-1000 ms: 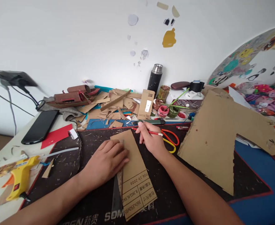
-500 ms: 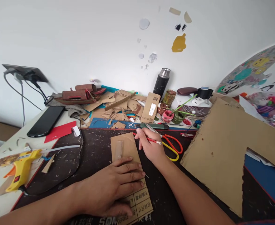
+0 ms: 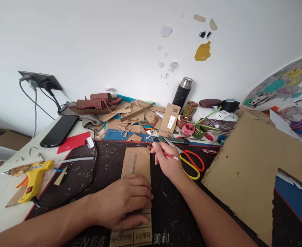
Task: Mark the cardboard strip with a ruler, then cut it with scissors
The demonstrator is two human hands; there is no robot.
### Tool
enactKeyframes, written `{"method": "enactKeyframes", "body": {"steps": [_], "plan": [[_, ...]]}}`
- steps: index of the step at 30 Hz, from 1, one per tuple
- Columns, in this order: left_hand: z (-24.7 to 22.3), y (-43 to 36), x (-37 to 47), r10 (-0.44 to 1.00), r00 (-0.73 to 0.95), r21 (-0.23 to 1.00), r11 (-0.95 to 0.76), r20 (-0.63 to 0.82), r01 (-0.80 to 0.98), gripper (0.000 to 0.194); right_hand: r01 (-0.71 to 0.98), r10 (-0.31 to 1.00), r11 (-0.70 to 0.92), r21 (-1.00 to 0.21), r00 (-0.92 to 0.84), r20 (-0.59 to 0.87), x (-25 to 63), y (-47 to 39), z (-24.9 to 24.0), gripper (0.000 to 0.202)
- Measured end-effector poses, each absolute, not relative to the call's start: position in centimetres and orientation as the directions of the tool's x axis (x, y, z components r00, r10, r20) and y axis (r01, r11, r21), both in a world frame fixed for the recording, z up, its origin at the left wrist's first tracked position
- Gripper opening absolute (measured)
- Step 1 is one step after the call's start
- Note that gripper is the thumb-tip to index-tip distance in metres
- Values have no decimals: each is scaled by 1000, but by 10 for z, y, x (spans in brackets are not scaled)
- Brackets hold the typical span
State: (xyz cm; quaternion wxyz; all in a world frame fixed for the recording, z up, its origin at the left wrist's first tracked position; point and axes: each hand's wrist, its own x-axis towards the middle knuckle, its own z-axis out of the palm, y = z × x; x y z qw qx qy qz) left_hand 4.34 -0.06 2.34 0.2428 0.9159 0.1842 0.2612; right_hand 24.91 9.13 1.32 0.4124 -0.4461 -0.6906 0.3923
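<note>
My left hand lies across a brown cardboard strip, its fingers bent over the strip's right edge and the thumb apart. A clear ruler rests on the strip, its lower part hidden under that hand. Chinese printing shows at the strip's near end. Just right of the strip, my right hand is closed around a red pencil, whose tip points left towards the strip's far corner. Behind this hand lie scissors with red and yellow handles, and a dark green utility knife.
At left are a yellow glue gun, a black phone and red paper. Cardboard scraps, a model boat, paint jars and a black flask line the back. A large cardboard sheet covers the right.
The cardboard strip has turned so its near end swings left, and my left hand's fingers have curled more over its edge. My right hand still holds the pencil. The view has shifted slightly left.
</note>
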Motion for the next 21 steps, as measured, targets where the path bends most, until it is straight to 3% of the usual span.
{"method": "enactKeyframes", "body": {"steps": [4, 8, 12, 21], "plan": [[24, 0, 44, 457, 779, 521, -830, 430, 199, 22, 301, 939, 296, -906, -266, 218, 248, 92, 12, 60], [28, 0, 42, 468, 733, 464, -855, 494, 233, 10, 289, 939, 293, -911, -265, 218, 247, 92, 11, 60], [26, -2, 38, 459, 672, 368, -885, 582, 286, 32, 287, 938, 287, -914, -278, 207, 247, 91, 11, 59], [17, 7, 27, 639, 513, 509, -768, 573, 389, 37, 260, 941, 283, -923, -261, 215, 247, 93, 8, 57]]}}
